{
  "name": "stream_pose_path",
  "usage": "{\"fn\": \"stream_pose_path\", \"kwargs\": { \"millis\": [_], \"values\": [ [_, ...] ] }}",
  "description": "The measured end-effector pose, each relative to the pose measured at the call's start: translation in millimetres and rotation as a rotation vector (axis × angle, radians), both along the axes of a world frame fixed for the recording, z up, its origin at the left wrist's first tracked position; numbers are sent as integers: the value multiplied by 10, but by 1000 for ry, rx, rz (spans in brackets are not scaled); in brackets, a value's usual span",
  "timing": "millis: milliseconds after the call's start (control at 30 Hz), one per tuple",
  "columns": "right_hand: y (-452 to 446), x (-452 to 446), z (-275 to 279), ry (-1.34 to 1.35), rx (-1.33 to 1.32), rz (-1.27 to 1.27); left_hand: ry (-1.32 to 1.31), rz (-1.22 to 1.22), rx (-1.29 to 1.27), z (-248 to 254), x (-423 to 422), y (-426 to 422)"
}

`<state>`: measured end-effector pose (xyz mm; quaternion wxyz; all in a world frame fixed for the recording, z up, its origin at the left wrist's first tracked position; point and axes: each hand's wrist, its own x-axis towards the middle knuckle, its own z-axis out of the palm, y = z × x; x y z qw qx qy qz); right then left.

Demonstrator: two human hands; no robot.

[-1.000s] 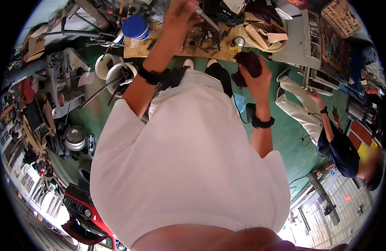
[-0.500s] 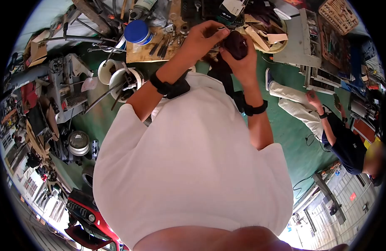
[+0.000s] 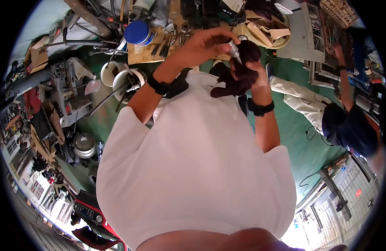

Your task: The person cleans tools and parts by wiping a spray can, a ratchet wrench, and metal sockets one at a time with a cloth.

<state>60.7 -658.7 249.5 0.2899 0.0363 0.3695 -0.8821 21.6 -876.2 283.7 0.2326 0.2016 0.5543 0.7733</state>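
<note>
My left hand point(image 3: 209, 45) is closed, its thumb and fingers pinching the upper end of a shiny, stepped cylindrical metal piece point(image 3: 234, 51). That piece's lower end meets a dark maroon cloth point(image 3: 246, 74), and its exact kind is not clear. My right hand point(image 3: 258, 75) grips the cloth from the right, with fingers partly hidden in the folds. One end of the cloth droops toward my shirt. Both hands are in front of my chest, just short of the wooden workbench point(image 3: 139, 54).
On the workbench are a blue-lidded tub point(image 3: 137, 32), pliers-like tools point(image 3: 158, 47) and small metal parts. A round bin point(image 3: 287, 41) holds cardboard scraps. White buckets point(image 3: 122, 83) with metal rods stand left. Another person point(image 3: 347, 121) reaches toward a tool cabinet point(image 3: 294, 35) at right.
The cloth, bunched up before, now hangs loose, and the metal piece shows between my hands. My right hand has moved down and right. The other person's arm has stretched toward the cabinet.
</note>
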Motion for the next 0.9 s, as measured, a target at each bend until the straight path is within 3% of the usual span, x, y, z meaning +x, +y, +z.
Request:
{"fn": "stream_pose_path", "kwargs": {
  "millis": [100,233,267,367,467,500,567,600,700,733,800,900],
  "values": [
    [8,-60,30,-56,-24,9,-6,10,-31,-25,-93,25],
    [-24,-87,226,516,783,-83,-62,81,-86,-82,-22,65],
    [-49,-70,335,509,778,-81,-68,81,-91,-109,-14,74],
    [-231,14,575,922,1563,-194,-161,192,-302,-188,-57,139],
    [-230,20,495,945,1604,-216,-192,267,-275,-228,-101,177],
    [-207,14,451,942,1603,-210,-120,234,-267,-235,-121,174],
    [-128,-13,348,701,1198,-272,-57,200,-266,-222,-119,140],
    [-89,-23,311,691,1198,-272,-50,135,-274,-152,-144,117],
    [-53,-33,434,57,595,-263,-27,39,-235,-93,-180,96],
    [20,-40,418,55,597,-265,-8,11,-192,-83,-190,92],
    [198,-79,385,-343,-96,15,76,-17,-153,-32,-205,67],
    [201,-32,432,-320,39,-3,194,-61,-93,-1,-235,32]
  ]
}}
